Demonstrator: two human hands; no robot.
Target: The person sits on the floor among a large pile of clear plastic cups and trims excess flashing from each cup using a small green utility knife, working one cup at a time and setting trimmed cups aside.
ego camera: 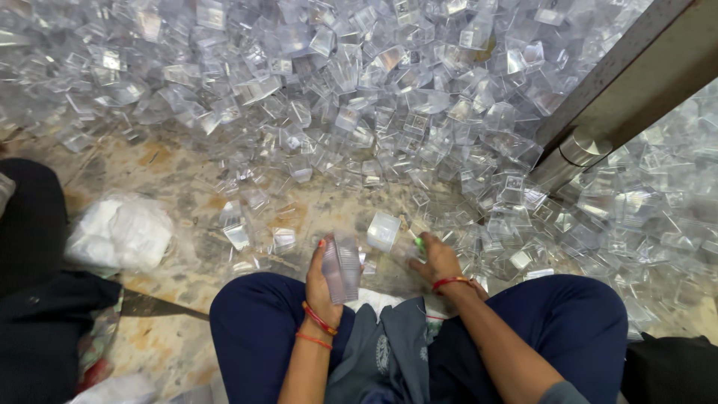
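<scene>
Heaps of clear plastic boxes (359, 90) cover the stone floor (179, 179) ahead of you, spreading from the far left across to the right edge, where more of them lie behind a slanting metal bar (636, 82) with a round fitting at its lower end. You sit on the floor, knees apart in dark blue trousers (254, 322), with a grey cloth (389, 359) across your lap. Your left hand (323, 280), with red threads at the wrist, is closed around a nested stack of clear plastic boxes (342, 268), held upright just above your left knee. Your right hand (437, 260), also with a red thread at the wrist, rests low on the floor at the near edge of the heap; its fingers are curled down among the pieces, and something small and green shows at the fingertips, but you cannot tell from this view whether it grips anything. One single clear box (383, 230) stands on the floor between your two hands, a little farther out. Scattered loose pieces lie on the bare patch of floor to the left of it. Near your left knee sits a white plastic bag (120, 232), crumpled and full. Dark fabric (34, 299) fills the lower left corner beside it, and more dark fabric shows at the lower right corner.
</scene>
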